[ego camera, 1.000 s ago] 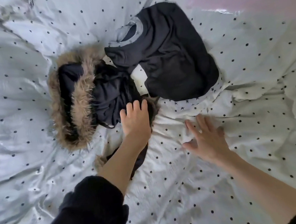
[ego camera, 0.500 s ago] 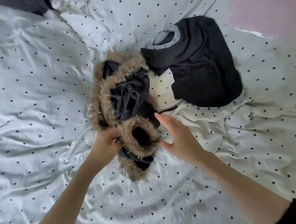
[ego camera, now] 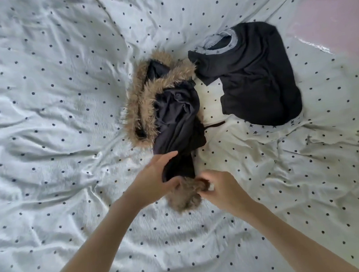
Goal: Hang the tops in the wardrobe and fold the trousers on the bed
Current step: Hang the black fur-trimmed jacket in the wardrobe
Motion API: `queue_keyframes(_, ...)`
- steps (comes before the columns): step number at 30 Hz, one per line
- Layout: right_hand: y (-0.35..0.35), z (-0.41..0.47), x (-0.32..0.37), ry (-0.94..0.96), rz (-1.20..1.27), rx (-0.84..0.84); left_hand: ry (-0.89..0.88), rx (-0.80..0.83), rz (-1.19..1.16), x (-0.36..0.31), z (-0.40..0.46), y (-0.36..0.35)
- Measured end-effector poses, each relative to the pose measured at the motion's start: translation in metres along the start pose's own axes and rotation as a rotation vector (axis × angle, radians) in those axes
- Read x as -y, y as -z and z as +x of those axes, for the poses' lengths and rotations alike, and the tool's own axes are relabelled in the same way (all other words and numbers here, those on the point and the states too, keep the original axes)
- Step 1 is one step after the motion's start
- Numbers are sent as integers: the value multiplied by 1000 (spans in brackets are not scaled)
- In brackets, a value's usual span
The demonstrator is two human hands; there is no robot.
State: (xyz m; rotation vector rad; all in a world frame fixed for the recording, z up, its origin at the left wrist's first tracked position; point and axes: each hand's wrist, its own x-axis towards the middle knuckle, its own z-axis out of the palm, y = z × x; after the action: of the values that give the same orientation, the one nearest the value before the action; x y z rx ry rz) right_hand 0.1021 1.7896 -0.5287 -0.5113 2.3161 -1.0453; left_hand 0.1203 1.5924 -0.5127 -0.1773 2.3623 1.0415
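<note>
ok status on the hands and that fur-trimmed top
Left hand grips the fur-trimmed top by its dark cloth. Right hand pinches the fur cuff. Top on the bed, black tee beside it.

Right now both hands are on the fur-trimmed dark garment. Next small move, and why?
Probably lift the fur-trimmed garment up off the bed so it hangs open. It lies bunched, the left hand gripping the dark cloth and the right hand pinching a fur cuff, so its shape is unreadable. It also lies close beside the black top; lifting separates them.
</note>
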Motion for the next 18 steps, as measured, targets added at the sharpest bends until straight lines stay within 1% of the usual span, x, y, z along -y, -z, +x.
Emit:
queue_keyframes(1,1,-10,-3,-54,-15,51,63,35,1,-1,0,-9)
queue_keyframes(3,3,-29,-13,-143,-82,184,179,19,-22,-2,0,-22)
queue_keyframes(5,6,-45,-24,-159,-318,299,196,57,14,1,-3,-31)
queue_keyframes(6,10,-52,-27,-174,-473,326,174,111,80,3,-6,-33)
queue_keyframes(8,22,-62,-35,-265,-768,314,174,270,291,10,-17,-35)
queue_keyframes(9,30,-64,-40,-319,-879,303,218,361,401,14,-21,-33)
queue_keyframes(11,41,-67,-42,-453,-993,368,291,526,583,21,-34,-28)
queue_keyframes(13,42,-61,-38,-518,-959,470,364,637,586,26,-40,-21)
queue_keyframes(14,39,-54,-34,-533,-906,503,383,647,548,26,-40,-20)
queue_keyframes(15,35,-45,-30,-537,-832,491,376,624,513,24,-38,-20)
queue_keyframes(16,31,-35,-26,-528,-746,418,351,560,509,21,-35,-22)
queue_keyframes(17,28,-23,-21,-510,-648,300,322,446,531,18,-31,-26)
queue_keyframes(18,25,-10,-17,-491,-536,156,290,299,545,13,-26,-30)
